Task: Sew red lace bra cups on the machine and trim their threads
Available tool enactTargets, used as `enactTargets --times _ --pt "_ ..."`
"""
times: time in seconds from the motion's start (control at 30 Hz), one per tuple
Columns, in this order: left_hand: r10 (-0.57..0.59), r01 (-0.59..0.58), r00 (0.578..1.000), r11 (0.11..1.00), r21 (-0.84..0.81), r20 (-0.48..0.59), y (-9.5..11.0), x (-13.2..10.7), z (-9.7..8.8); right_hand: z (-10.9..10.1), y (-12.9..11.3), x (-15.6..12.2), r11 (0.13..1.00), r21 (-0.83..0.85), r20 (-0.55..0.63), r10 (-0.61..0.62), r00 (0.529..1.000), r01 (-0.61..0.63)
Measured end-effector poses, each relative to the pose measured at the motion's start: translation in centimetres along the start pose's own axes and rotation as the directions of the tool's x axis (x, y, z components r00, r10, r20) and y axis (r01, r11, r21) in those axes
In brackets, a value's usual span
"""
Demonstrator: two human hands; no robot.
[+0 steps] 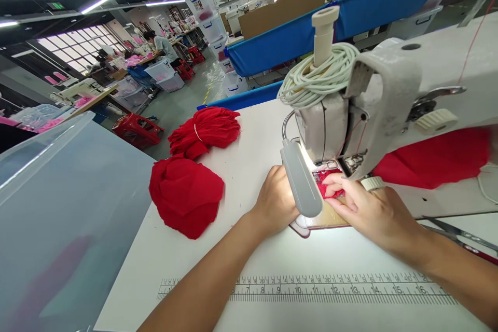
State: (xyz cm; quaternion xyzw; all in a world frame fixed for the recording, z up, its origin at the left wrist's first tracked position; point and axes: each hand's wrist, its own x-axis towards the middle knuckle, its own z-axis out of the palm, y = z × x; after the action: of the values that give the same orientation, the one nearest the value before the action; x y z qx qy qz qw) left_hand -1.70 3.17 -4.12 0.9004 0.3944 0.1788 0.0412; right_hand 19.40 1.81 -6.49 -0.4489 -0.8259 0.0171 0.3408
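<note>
At the needle area of a white sewing machine (392, 104) lies a small piece of red fabric (321, 182). My right hand (360, 202) pinches its near right edge, thumb below and fingers curled on top. To the left of the needle, my left hand (274, 199) rests low on the table, its fingertips hidden behind a grey lamp (300, 179). That lamp lights the sewing spot and covers part of the fabric. More red cloth (439, 158) lies behind the machine's arm on the right.
Two red fabric bundles, a tied one (206, 132) and a rounded one (184, 197), sit left of my hands. A translucent bin (78, 207) stands at the left edge. Scissors (461, 233) lie right, partly behind my forearm. A printed ruler (288, 289) runs along the front.
</note>
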Motion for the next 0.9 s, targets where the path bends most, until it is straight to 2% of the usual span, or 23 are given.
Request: enactTargets --times 0.2,0.37,0.57,0.73,0.8,0.9 --pt "-0.018 0.018 0.999 1.0 -0.007 0.031 -0.3 0.0 -0.4 0.1 0.1 -0.1 0.997 -0.021 -0.048 -0.079 0.996 0.078" --pt "0.002 -0.002 0.999 1.0 -0.016 0.034 -0.2 0.2 0.3 -0.1 0.1 0.3 0.981 -0.093 -0.146 -0.18 0.973 0.167" --pt "-0.037 0.036 0.999 0.997 -0.07 -0.02 0.1 0.4 1.3 0.1 -0.3 0.7 0.983 -0.053 -0.236 -0.184 0.954 0.176" --pt "0.018 -0.039 0.996 0.966 -0.254 -0.084 0.4 0.5 1.1 0.3 -0.5 0.7 0.981 -0.076 -0.266 -0.193 0.945 0.179" --pt "0.036 -0.059 0.996 0.958 -0.281 -0.086 0.4 0.5 1.0 0.3 -0.5 0.7 0.983 -0.067 -0.265 -0.182 0.947 0.17" --pt "-0.003 -0.012 0.999 0.96 -0.28 -0.054 0.4 0.6 1.0 0.1 -0.5 0.7 0.987 -0.044 -0.26 -0.162 0.952 0.155"
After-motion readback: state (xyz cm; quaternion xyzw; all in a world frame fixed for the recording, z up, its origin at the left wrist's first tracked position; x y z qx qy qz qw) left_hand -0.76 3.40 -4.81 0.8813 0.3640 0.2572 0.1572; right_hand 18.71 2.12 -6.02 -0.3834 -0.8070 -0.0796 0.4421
